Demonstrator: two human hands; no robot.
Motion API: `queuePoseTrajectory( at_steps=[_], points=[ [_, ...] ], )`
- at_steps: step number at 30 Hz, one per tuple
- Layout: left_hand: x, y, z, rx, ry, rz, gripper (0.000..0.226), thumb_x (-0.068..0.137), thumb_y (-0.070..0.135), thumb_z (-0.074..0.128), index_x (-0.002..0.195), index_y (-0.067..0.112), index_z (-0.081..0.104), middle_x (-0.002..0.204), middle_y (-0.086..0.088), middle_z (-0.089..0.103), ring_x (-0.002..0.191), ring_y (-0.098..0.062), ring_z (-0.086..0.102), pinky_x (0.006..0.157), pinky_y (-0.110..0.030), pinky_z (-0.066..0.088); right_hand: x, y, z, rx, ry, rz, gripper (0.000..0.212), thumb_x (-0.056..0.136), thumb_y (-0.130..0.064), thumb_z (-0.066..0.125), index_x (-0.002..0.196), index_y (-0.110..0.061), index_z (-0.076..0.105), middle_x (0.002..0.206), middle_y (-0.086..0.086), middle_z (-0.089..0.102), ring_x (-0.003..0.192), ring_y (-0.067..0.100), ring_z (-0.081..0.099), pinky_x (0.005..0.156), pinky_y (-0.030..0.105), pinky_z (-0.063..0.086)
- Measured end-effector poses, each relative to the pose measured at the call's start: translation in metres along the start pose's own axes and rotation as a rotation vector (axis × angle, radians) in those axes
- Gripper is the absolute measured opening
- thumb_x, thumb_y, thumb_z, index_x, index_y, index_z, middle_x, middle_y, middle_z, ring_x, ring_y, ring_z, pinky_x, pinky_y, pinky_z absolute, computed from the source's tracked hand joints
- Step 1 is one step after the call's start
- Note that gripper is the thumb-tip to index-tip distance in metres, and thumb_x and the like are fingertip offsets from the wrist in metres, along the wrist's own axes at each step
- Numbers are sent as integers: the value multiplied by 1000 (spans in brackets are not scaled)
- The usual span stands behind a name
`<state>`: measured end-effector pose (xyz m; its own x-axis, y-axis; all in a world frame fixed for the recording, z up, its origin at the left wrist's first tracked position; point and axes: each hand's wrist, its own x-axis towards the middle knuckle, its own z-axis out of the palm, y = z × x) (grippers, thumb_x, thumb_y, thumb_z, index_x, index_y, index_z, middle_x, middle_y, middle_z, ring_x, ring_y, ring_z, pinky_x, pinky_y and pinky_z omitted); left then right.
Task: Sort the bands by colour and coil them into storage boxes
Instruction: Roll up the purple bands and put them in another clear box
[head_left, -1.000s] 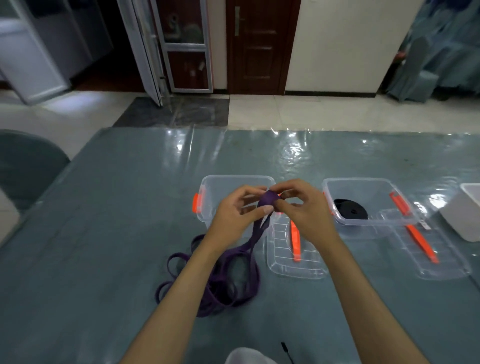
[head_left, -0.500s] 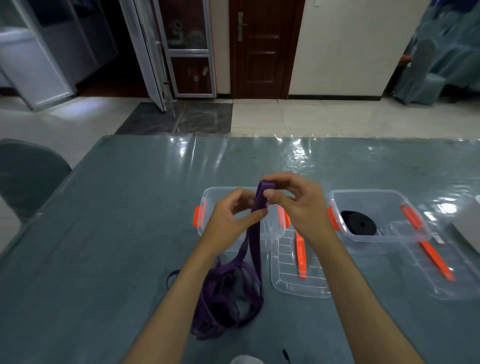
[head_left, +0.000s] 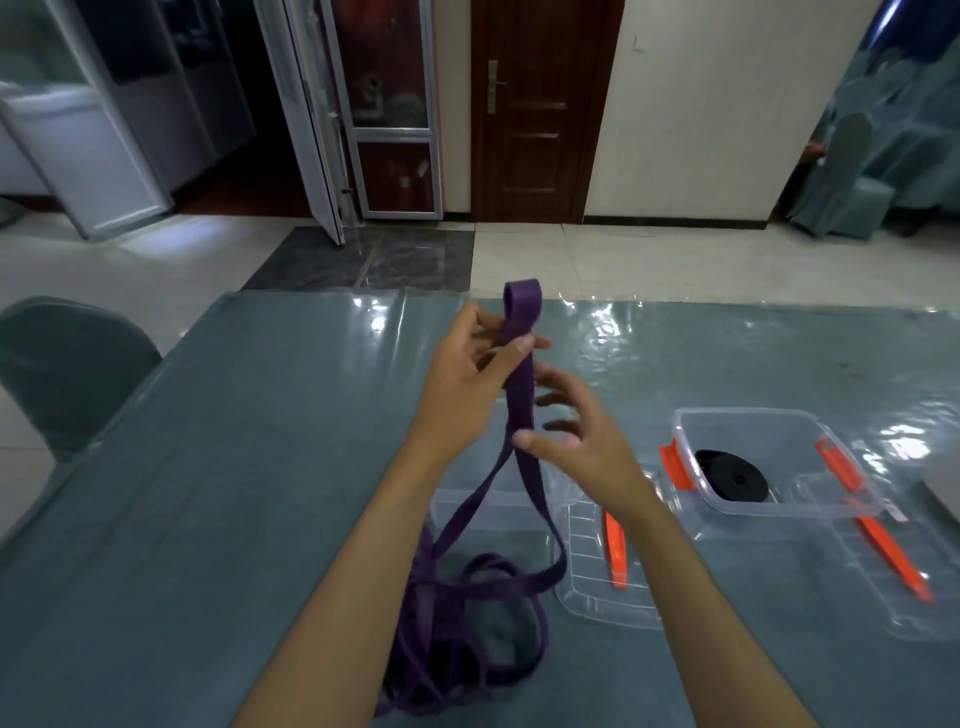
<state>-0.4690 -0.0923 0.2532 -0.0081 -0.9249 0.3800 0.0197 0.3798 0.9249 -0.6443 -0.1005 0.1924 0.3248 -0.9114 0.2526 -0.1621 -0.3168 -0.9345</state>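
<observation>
A long purple band (head_left: 521, 395) rises from a loose heap on the table up to my left hand (head_left: 467, 379), which pinches it just under a small folded loop at its top end. Lower down, my right hand (head_left: 576, 447) touches the band with thumb and spread fingers. A clear storage box (head_left: 524, 512) lies mostly hidden behind my arms. A second clear box (head_left: 810, 512) to the right holds a coiled black band (head_left: 732, 475).
Two clear lids with orange clips lie on the table, one (head_left: 597, 582) in front of the first box, the other (head_left: 893, 566) by the second. A grey chair (head_left: 62, 364) stands at the left edge. A grey object (head_left: 943, 499) sits at the far right.
My left hand has lifted the band's end well above the table, and the band now hangs stretched. My right hand has slid down the band and opened its fingers.
</observation>
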Motion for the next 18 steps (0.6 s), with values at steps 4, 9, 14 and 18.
queuePoseTrajectory(
  at_steps=[4, 9, 14, 18],
  points=[
    [12, 25, -7, -66, 90, 20, 14, 105, 8, 61, 105, 12, 47, 109, -7, 81, 91, -27, 80, 74, -37, 66, -11, 38, 23, -7, -401, 219, 60, 85, -44, 83, 139, -36, 60, 141, -15, 66, 134, 7, 59, 118, 46, 44],
    [13, 35, -25, -47, 207, 57, 14, 106, 9, 61, 106, 15, 49, 110, -7, 81, 94, -28, 80, 74, -40, 66, -13, 55, 37, 133, -396, 256, 38, 94, -38, 77, 127, -22, 65, 130, -2, 74, 125, 16, 68, 106, 38, 55],
    [6, 22, -50, -136, 400, 19, 17, 104, 6, 62, 108, 14, 48, 113, -10, 80, 104, -26, 78, 90, -43, 64, -3, 36, 43, 153, -274, 272, 19, 110, -34, 51, 112, -15, 55, 97, 13, 80, 92, 25, 79, 69, 22, 59],
    [-3, 8, -71, -165, 566, -31, 19, 103, 4, 63, 107, 18, 51, 110, -3, 81, 111, -18, 76, 99, -42, 61, 14, 3, 43, 350, -33, 255, 31, 111, -32, 49, 121, -3, 54, 97, 17, 80, 89, 32, 79, 68, 35, 62]
  ],
)
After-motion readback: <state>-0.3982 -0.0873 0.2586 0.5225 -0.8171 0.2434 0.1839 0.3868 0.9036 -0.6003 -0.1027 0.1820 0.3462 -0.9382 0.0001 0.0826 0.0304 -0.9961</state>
